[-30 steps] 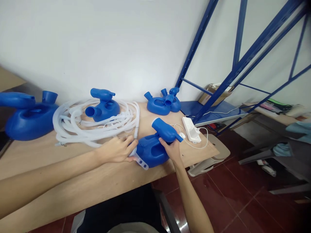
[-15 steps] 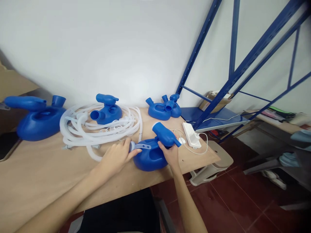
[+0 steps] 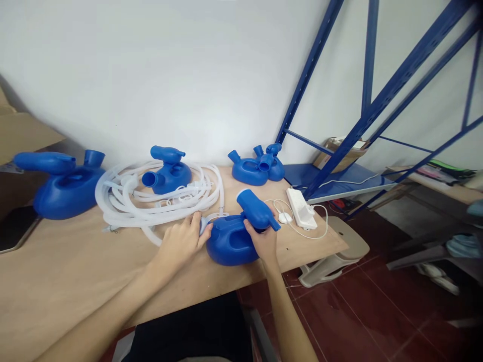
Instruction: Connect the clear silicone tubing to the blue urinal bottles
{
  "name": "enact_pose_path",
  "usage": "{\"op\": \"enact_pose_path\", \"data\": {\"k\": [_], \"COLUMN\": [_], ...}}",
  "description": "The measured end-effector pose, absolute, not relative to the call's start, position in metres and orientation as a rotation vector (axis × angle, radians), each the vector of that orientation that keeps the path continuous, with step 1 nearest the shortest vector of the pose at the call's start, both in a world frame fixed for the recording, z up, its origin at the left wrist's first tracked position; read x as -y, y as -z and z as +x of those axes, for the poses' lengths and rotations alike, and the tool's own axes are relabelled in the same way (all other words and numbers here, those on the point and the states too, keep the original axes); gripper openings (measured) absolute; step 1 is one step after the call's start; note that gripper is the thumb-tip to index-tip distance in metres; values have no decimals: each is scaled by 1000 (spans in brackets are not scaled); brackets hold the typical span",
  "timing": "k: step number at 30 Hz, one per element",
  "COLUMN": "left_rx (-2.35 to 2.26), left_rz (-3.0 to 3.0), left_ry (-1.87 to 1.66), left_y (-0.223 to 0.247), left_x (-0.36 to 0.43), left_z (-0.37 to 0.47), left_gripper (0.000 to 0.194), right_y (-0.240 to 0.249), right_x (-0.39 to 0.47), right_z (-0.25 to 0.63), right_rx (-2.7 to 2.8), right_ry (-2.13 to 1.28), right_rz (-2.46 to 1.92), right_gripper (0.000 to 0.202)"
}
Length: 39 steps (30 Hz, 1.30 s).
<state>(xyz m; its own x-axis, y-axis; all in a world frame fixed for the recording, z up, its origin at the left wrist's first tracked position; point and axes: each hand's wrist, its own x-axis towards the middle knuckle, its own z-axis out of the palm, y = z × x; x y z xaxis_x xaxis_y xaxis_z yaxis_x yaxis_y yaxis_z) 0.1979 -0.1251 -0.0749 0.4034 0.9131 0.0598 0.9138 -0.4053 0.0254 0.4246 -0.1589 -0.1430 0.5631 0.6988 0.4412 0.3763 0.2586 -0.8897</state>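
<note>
A blue plastic urinal bottle point(image 3: 231, 247) with a hollow grip lies near the front edge of the table. Above its right side is a blue bulb-shaped piece point(image 3: 256, 207) with a pale rim and a narrow tail. My right hand point(image 3: 264, 242) is closed around the lower side of this piece, fingers partly hidden behind it. At the bottle's left end, my left hand point(image 3: 184, 235) pinches a translucent cap point(image 3: 204, 224), mostly covered by the fingers. The cap's pale strap point(image 3: 219, 215) with holes reaches over the bottle. Whether the cap sits on the neck is hidden.
Coiled translucent hoses point(image 3: 124, 213) surround another blue bottle point(image 3: 173, 178). More blue bottles stand at the left point(image 3: 68, 196) and the back point(image 3: 249, 172). A white power strip point(image 3: 302, 208) and cable lie right, beside a blue metal rack point(image 3: 313, 90). A stool point(image 3: 339, 246) stands below.
The cap's strap has swung up and away from the front of the bottle toward its back. My left hand has turned slightly at the cap. My right hand keeps its hold; the view shifts slightly.
</note>
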Motion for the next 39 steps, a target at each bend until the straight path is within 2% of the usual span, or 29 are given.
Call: {"op": "enact_pose_path", "data": {"k": [3,6,9,15,22,28,35,39], "left_rx": [1638,1331,1018,857,1072,1471,1574,1576], "left_rz": [-2703,-2892,-3065,-3248,-3117,-3115,-3112,-3054], "left_ry": [120,248,374,481,417,408,496,562], "left_y": [66,62,61,62,65,54,63,65], "left_x": [126,117,103,87,95,100,97,98], "left_z": [194,189,188,190,198,213,218,218], "left_gripper": [49,53,46,34,34,6,1,32], "right_y": [143,144,147,148,143,149,149,151], "right_x": [160,159,158,159,160,160,159,159], "right_z": [424,425,426,427,425,428,427,428], "right_rx": [1029,1032,1033,1031,1030,1034,1043,1035], "right_ry": [-283,-278,-278,-320,-297,-272,-291,-274], "right_rz": [-1344,-1349,-1348,-1355,-1348,-1371,-1352,-1356], "right_gripper": [76,77,77,77,77,77,76,79]}}
